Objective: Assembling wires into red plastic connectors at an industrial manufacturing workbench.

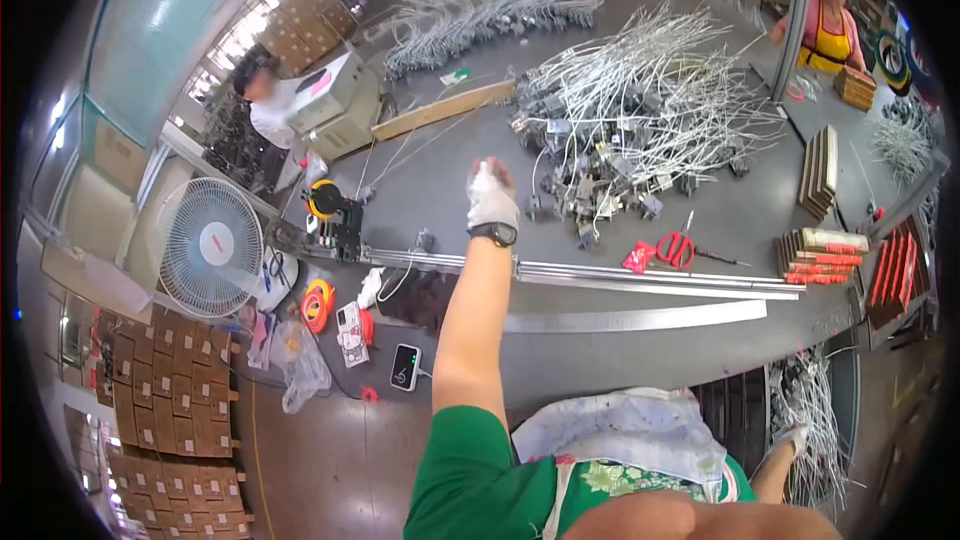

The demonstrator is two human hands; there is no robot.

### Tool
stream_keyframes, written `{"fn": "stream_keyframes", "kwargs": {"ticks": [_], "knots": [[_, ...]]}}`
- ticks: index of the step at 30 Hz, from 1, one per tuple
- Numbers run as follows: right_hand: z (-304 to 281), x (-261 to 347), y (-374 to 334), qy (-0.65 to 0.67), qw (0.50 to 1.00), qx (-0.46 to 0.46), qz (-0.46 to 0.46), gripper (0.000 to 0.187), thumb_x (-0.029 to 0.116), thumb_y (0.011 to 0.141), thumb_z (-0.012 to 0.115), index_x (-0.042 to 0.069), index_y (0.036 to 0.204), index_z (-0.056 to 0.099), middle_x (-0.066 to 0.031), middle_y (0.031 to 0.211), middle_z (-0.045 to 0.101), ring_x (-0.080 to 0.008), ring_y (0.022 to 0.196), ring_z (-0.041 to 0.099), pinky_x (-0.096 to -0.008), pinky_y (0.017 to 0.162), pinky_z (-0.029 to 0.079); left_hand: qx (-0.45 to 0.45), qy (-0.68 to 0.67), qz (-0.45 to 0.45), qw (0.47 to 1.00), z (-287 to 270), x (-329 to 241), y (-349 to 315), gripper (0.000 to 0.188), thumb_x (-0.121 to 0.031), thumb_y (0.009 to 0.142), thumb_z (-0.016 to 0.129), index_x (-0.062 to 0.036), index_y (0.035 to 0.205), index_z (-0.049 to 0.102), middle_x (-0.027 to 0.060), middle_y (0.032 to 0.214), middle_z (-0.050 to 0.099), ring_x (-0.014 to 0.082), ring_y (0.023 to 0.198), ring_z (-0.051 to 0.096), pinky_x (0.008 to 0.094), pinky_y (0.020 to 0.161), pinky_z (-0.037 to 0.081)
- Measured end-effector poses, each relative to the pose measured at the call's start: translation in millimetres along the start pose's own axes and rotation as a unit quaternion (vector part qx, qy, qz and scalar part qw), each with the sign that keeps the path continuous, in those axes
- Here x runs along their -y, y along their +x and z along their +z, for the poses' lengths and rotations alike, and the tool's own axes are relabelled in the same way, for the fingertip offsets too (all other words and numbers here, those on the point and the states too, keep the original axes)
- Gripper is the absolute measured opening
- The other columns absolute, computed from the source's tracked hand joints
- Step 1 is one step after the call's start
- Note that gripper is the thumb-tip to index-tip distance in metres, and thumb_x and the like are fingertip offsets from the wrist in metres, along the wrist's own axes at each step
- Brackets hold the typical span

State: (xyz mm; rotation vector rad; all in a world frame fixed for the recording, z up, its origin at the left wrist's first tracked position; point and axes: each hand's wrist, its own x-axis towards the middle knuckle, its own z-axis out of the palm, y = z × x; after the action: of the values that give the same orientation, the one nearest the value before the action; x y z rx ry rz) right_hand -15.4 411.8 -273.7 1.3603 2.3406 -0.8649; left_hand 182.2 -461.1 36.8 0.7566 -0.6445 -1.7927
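Observation:
My left hand (492, 197), in a white glove with bare fingertips and a dark watch at the wrist, reaches out over the grey table. Its fingers look loosely apart, and I see nothing in them. Just right of it lies a large tangled pile of white cables with grey box-like parts (640, 110). At the lower right, my right hand (793, 438), also gloved, is down at a bundle of white cables (815, 420) beside the table. Its fingers are too small and covered to tell whether they grip any.
A metal rail (640, 278) crosses the table before me. Red-handled scissors (677, 248) lie beyond it. Left are a fan (212, 245), a phone-like device (405, 367) and a tape holder (335, 215). More cables (480, 25) lie at the back. Two people (832, 30) are across the table.

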Motion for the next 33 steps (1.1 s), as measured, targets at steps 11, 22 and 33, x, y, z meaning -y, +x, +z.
{"fn": "stream_keyframes", "kwargs": {"ticks": [11, 22, 33], "knots": [[55, 124, -230, 0.426, 0.797, 0.264, -0.337, 0.033, 0.019, 0.086, 0.055, 0.007, 0.112, 0.040, 0.0006, 0.072, 0.049, -0.0070, 0.057, 0.042, -0.0218, 0.050, 0.035, 0.455, 0.173, -0.089, 0.869, 167, 2, -170, 0.042, -0.015, 0.081, 0.056, 0.0001, 0.119, 0.045, 0.0030, 0.085, 0.055, 0.0096, 0.070, 0.051, 0.0206, 0.056, 0.041], [41, 78, -387, 0.340, 0.823, 0.222, -0.397, 0.027, 0.004, 0.086, 0.048, 0.007, 0.111, 0.038, 0.0003, 0.085, 0.048, -0.0072, 0.063, 0.045, -0.0175, 0.052, 0.036, 0.516, 0.445, -0.100, 0.725, -36, 56, -234, 0.038, -0.011, 0.079, 0.060, -0.0011, 0.114, 0.050, 0.0076, 0.095, 0.058, 0.0175, 0.088, 0.058, 0.0297, 0.078, 0.046], [69, 105, -396, 0.238, 0.790, 0.275, -0.494, 0.032, 0.004, 0.085, 0.049, 0.003, 0.115, 0.037, -0.0024, 0.084, 0.046, -0.0085, 0.065, 0.045, -0.0216, 0.059, 0.040, 0.253, 0.708, 0.231, 0.617, -123, 117, -259, 0.045, -0.012, 0.068, 0.065, -0.0084, 0.111, 0.049, 0.0164, 0.104, 0.049, 0.0367, 0.091, 0.046, 0.0444, 0.077, 0.041]]}}
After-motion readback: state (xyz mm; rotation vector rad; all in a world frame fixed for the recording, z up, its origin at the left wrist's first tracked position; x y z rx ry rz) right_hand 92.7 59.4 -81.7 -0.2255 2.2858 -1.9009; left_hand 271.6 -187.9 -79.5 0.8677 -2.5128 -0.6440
